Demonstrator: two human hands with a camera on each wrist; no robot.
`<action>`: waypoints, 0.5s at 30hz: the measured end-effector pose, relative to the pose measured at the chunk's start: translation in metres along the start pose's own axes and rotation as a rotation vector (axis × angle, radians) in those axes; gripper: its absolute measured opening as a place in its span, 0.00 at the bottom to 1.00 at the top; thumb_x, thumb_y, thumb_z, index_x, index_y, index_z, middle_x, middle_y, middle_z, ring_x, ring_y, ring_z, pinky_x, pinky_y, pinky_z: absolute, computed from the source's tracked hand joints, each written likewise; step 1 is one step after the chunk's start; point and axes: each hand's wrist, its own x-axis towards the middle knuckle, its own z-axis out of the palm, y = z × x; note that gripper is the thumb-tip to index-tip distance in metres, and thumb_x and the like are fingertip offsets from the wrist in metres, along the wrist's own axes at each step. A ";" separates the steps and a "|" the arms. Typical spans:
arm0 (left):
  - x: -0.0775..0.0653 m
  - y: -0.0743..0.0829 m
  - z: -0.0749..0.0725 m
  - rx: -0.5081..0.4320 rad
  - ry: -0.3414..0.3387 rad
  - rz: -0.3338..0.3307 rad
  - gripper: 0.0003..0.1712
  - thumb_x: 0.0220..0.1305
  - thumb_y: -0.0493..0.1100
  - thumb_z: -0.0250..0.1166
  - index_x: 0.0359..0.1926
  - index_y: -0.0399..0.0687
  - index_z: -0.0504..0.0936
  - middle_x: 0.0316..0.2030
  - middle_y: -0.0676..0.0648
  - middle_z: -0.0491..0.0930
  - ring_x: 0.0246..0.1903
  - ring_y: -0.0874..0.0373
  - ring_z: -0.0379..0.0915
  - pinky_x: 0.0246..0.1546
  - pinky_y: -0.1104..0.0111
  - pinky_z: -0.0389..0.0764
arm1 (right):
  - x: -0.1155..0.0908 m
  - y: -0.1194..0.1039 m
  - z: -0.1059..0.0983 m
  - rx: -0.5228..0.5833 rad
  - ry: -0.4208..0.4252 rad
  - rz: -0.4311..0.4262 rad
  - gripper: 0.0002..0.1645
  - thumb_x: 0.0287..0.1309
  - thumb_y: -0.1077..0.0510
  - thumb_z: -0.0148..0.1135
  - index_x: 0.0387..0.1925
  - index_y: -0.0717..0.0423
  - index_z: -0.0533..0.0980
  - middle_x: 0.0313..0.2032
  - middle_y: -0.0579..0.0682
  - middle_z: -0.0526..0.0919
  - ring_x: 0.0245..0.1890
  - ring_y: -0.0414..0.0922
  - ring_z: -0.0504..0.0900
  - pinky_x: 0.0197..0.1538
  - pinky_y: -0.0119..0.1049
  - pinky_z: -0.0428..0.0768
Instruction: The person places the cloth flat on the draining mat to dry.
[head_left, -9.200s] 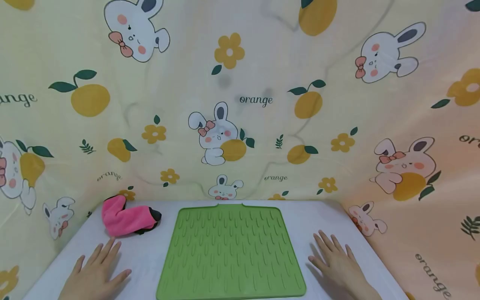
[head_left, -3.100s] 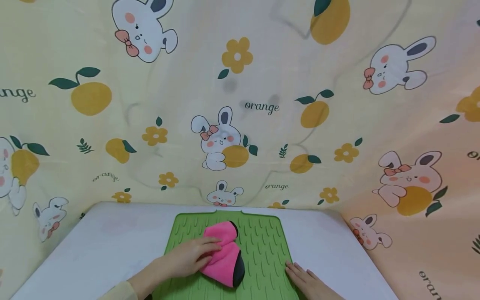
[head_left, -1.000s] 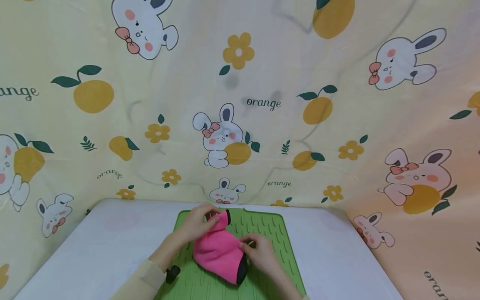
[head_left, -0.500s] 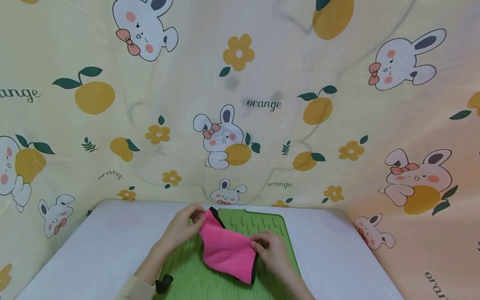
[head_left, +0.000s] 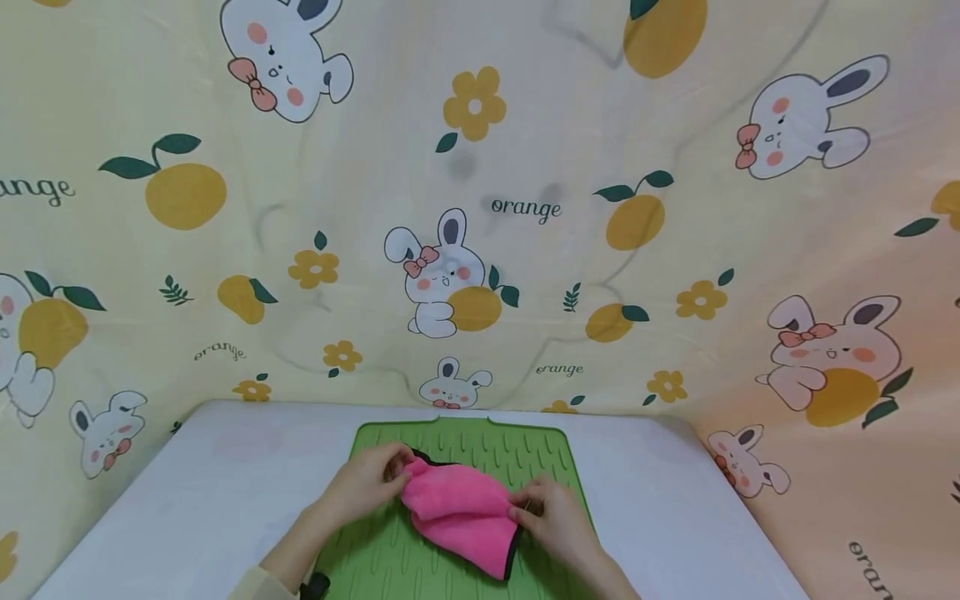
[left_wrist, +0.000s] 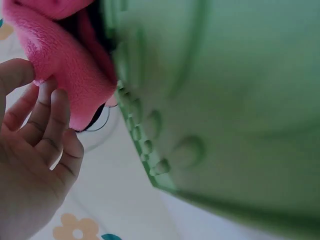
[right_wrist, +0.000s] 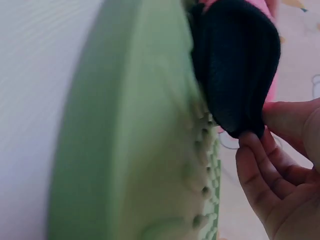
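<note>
A pink fleecy cloth [head_left: 461, 500] with black edging lies partly spread over a green ridged mat [head_left: 390, 554], with a fold across its middle. My left hand [head_left: 367, 479] pinches its left end between thumb and fingertips. At the opposite end, my right hand [head_left: 558, 521] pinches the black-trimmed edge. In the left wrist view the cloth [left_wrist: 70, 65] shows its pink pile, and dark lining appears inside a fold. The right wrist view shows the cloth's dark underside [right_wrist: 240, 65] hanging from my fingers [right_wrist: 257, 185] close to the mat.
The mat lies on a white tabletop [head_left: 225, 492]. Behind the table hangs a curtain [head_left: 345, 192] printed with rabbits and oranges. A black strap piece [head_left: 315, 586] shows at my left wrist.
The crumpled cloth has gone from the table's back left onto the mat, first under the left hand. Both hands then spread its ends apart; lately the left hand lowered its end toward me.
</note>
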 end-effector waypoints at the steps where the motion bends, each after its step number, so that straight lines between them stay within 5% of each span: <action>1: 0.000 -0.001 0.002 0.012 -0.014 0.004 0.08 0.67 0.37 0.69 0.46 0.48 0.83 0.29 0.59 0.75 0.29 0.66 0.70 0.29 0.71 0.76 | -0.001 0.001 0.000 0.001 -0.020 -0.003 0.03 0.59 0.59 0.76 0.36 0.50 0.89 0.33 0.40 0.80 0.30 0.31 0.76 0.32 0.29 0.77; 8: 0.001 -0.006 0.013 0.087 -0.071 0.009 0.05 0.69 0.40 0.68 0.45 0.50 0.84 0.28 0.61 0.74 0.28 0.67 0.69 0.28 0.71 0.75 | -0.001 0.006 -0.002 0.038 -0.137 -0.009 0.05 0.64 0.57 0.73 0.40 0.53 0.88 0.33 0.40 0.81 0.30 0.32 0.77 0.32 0.30 0.78; 15: 0.004 -0.001 0.001 0.097 -0.050 0.005 0.05 0.73 0.43 0.65 0.46 0.50 0.84 0.28 0.61 0.74 0.27 0.67 0.69 0.27 0.71 0.75 | 0.010 0.009 -0.011 0.141 -0.158 0.037 0.12 0.69 0.52 0.68 0.47 0.55 0.87 0.40 0.47 0.83 0.36 0.38 0.81 0.34 0.31 0.81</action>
